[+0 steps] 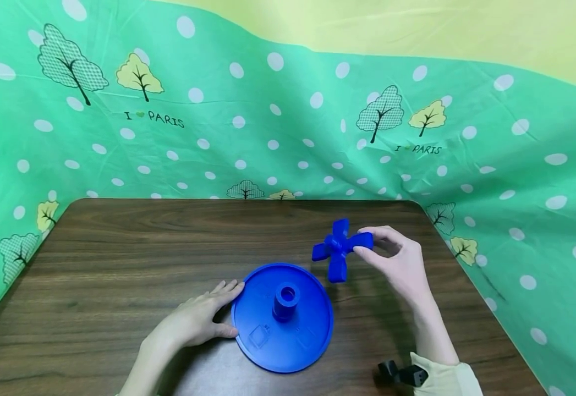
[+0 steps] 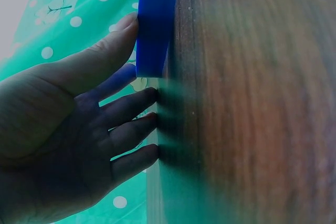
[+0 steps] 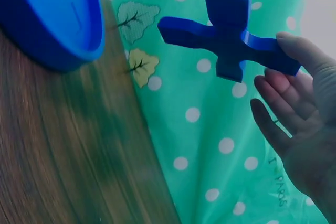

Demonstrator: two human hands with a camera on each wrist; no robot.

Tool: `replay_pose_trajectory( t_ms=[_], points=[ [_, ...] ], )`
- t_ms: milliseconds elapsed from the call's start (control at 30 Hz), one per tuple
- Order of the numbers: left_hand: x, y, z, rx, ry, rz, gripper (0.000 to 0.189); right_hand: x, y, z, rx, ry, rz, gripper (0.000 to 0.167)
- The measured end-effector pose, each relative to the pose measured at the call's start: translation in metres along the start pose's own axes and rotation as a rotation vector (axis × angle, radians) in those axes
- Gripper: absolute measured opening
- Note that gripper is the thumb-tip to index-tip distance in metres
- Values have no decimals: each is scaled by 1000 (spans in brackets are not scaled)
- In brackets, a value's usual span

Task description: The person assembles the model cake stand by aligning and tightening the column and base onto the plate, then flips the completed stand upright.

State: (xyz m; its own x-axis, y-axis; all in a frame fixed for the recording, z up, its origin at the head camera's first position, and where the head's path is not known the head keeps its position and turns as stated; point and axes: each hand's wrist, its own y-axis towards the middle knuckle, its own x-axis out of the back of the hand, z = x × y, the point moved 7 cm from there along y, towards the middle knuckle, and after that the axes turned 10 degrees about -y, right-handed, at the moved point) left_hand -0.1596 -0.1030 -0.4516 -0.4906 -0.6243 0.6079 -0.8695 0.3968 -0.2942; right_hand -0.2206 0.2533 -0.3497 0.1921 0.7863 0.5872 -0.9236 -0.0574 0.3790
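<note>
A round blue plastic base (image 1: 305,344) with a raised rim lies on the table, a short hollow post (image 1: 286,301) standing up from its middle. My left hand (image 1: 193,319) rests at the base's left edge, thumb and fingers spread and touching the rim. In the left wrist view the thumb presses the side of the base (image 2: 155,30). My right hand (image 1: 399,261) pinches one arm of a blue four-armed cross piece (image 1: 338,246) between thumb and fingers. The cross piece (image 3: 228,35) is held up off the table, to the right of and beyond the base.
The brown wood-grain table (image 1: 169,236) has rounded far corners. A green dotted cloth (image 1: 268,110) with printed trees hangs behind it and along both sides. A black strap fitting (image 1: 404,375) sits at the right wrist beside a pale sleeve (image 1: 446,379).
</note>
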Motion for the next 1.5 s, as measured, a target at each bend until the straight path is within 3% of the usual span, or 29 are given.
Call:
replay_pose_trajectory(
  t_ms=[200, 533, 733, 1167, 1500],
  points=[
    [1, 0, 0, -6, 0, 0, 90, -4, -4, 14, 12, 71, -15, 29],
    [0, 1, 0, -10, 4, 1, 90, -29, -16, 41, 73, 145, 110, 32],
    [0, 1, -1, -16, -3, 3, 90, -41, -22, 56, 114, 112, 131, 40],
    [0, -1, -1, -8, -8, -3, 89, -68, -37, 97, 348, -3, 226, 45],
    [0, 0, -1, -10, -9, 1, 89, -81, -49, 115, 449, -104, 314, 46]
  ],
)
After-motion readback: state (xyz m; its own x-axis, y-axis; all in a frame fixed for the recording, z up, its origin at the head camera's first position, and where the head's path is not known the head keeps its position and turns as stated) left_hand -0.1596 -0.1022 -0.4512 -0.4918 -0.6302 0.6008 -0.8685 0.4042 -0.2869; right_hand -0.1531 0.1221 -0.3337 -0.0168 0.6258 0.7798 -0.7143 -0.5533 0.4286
